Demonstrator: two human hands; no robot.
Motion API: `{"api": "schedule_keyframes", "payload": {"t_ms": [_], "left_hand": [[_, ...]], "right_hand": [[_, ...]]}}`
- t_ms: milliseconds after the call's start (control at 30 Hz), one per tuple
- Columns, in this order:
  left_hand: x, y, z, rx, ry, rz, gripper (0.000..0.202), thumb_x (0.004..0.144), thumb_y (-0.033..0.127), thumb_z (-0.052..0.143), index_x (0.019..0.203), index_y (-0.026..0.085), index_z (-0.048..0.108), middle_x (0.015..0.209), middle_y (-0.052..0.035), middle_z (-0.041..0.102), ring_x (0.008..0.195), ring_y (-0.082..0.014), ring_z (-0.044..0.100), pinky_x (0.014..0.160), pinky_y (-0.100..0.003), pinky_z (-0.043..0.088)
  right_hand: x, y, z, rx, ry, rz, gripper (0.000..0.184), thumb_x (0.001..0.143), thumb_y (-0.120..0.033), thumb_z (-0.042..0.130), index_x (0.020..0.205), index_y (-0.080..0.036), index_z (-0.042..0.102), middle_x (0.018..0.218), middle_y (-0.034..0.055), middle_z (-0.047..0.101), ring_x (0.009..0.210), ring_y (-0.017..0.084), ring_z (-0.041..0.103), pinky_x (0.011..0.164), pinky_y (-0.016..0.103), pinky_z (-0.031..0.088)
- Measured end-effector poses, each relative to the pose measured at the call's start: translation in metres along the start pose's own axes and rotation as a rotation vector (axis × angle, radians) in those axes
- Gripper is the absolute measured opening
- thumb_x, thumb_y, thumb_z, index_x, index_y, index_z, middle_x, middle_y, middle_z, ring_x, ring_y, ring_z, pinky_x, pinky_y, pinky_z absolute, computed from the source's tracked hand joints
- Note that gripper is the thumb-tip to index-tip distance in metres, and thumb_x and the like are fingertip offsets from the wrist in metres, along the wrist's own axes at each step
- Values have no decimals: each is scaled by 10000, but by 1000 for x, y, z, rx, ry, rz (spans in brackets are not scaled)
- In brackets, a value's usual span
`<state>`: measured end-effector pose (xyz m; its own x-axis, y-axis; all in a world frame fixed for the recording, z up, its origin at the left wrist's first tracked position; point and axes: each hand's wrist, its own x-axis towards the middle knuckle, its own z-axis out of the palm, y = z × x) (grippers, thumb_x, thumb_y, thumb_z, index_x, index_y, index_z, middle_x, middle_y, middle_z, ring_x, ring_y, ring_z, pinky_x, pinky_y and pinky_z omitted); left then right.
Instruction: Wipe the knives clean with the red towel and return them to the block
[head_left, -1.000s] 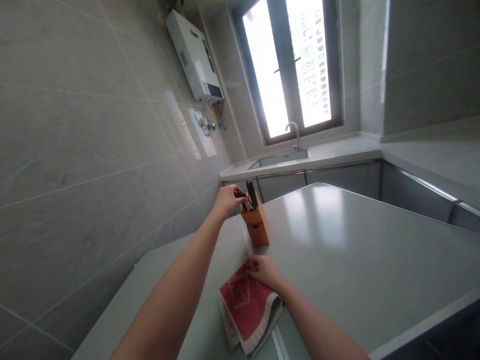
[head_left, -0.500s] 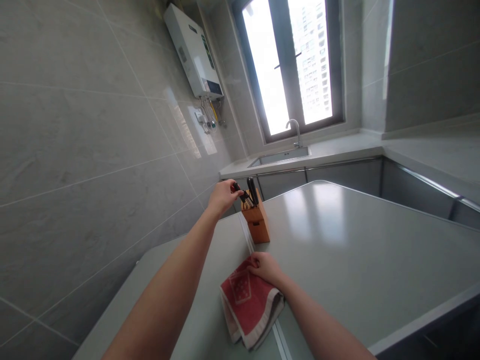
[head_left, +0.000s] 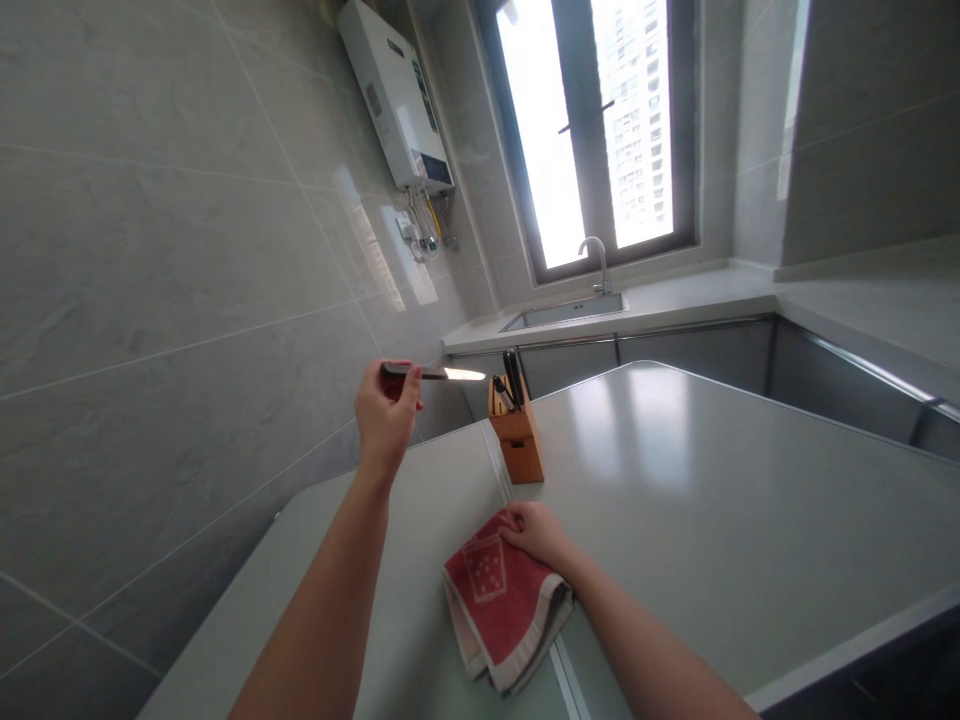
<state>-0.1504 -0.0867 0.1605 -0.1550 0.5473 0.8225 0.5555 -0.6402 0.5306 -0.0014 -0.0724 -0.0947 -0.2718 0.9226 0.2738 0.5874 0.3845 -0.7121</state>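
My left hand (head_left: 386, 415) is closed around the black handle of a small knife (head_left: 435, 374), held in the air left of the knife block. The blade points right and catches bright light. The wooden knife block (head_left: 517, 445) stands on the table, with several black-handled tools (head_left: 512, 380) upright in its top. My right hand (head_left: 536, 530) pinches the upper edge of a folded red towel (head_left: 499, 600) with a pale border, which hangs in front of the block, low over the table.
The pale table (head_left: 720, 500) has a seam running down its middle. Beyond it are a counter with a sink (head_left: 562, 312) and a faucet (head_left: 598, 262). A white water heater (head_left: 397, 95) hangs on the tiled wall at the left, and a window (head_left: 592, 130) is behind the sink.
My left hand has drawn the knife out of the block and moved left with it, turning the blade level. My right hand still holds the towel in nearly the same place.
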Motion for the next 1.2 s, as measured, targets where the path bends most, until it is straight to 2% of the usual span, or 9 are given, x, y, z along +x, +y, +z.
{"api": "schedule_keyframes", "payload": {"t_ms": [100,300,400,500,700,900,1100,1200], "left_hand": [[-33,-23,-6,-125,146,-121,255,748,384,585,850,168,495,583,52,523,436,-63,497,440,-171,426],[-114,-79,-13,-204,322,-430,220,738,347,586,800,173,468,550,64,524,401,-67,499,415,-176,427],[-150,-97,-15,-216,362,-523,219,737,350,586,810,182,465,550,62,545,399,-79,515,421,-193,444],[-174,-107,-14,-240,354,-580,242,733,379,585,824,189,466,558,52,575,417,-102,553,446,-220,472],[-195,-126,-15,-265,346,-648,295,719,432,597,839,201,459,614,19,629,509,-145,628,527,-273,522],[-203,-144,-17,-318,233,-697,301,729,441,587,842,198,452,633,12,632,530,-147,637,564,-291,533],[-205,-149,-14,-308,168,-708,309,739,455,570,846,192,447,643,4,630,526,-152,638,539,-282,524],[-205,-149,-12,-296,161,-707,321,734,469,563,852,192,452,639,-1,633,523,-156,639,536,-286,523]], "right_hand": [[0,2,2,-8,14,-1,165,703,-297,565,604,-182,499,558,-42,453,538,89,392,503,211,207],[1,3,2,-41,6,-2,176,703,-295,566,597,-182,483,561,-45,449,544,89,396,511,208,224],[1,3,3,-43,6,-15,187,702,-290,562,586,-183,463,556,-47,442,542,89,394,513,207,231],[1,4,4,-35,4,-29,194,705,-293,556,584,-186,449,547,-49,430,539,91,393,510,207,233],[1,3,3,-62,0,-22,196,707,-300,550,583,-185,450,551,-41,445,546,98,411,520,210,246],[-1,-2,1,-89,3,-37,228,730,-317,518,568,-188,423,535,-37,445,526,100,406,508,218,231],[-4,-7,1,-137,59,-45,227,746,-343,497,584,-196,436,529,-32,450,510,105,412,503,226,231],[-6,-9,-5,-196,101,16,252,747,-421,506,624,-205,463,574,-18,504,542,120,452,508,229,230]]}}
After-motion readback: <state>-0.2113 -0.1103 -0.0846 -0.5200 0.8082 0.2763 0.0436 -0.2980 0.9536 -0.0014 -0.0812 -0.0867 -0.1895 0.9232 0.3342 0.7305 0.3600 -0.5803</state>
